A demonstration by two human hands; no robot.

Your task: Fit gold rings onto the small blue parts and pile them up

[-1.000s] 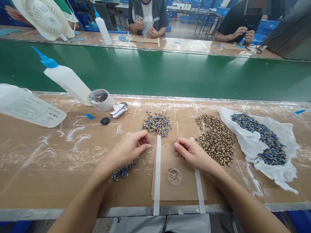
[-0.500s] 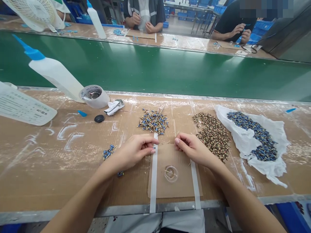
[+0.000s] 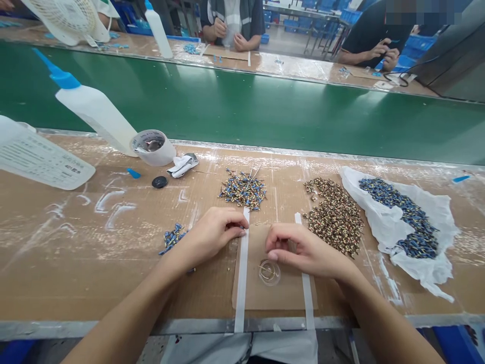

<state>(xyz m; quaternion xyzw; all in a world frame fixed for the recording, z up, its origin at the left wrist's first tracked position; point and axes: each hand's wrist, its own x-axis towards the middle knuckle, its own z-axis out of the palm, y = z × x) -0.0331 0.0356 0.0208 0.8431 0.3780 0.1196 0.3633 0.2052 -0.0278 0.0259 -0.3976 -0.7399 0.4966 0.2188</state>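
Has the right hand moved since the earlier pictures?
Yes: the right hand has moved down the view, closer to the clear round dish.

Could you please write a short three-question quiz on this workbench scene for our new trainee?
1. True or false: the pile of brown parts lies on top of the white sheet.
2. Which is nearer the clear round dish: (a) the left hand or (b) the right hand?
3. Fill in: the black disc lies to the ____ of the left hand.

Key: 1. False; it lies beside the sheet. 2. b. 3. left.
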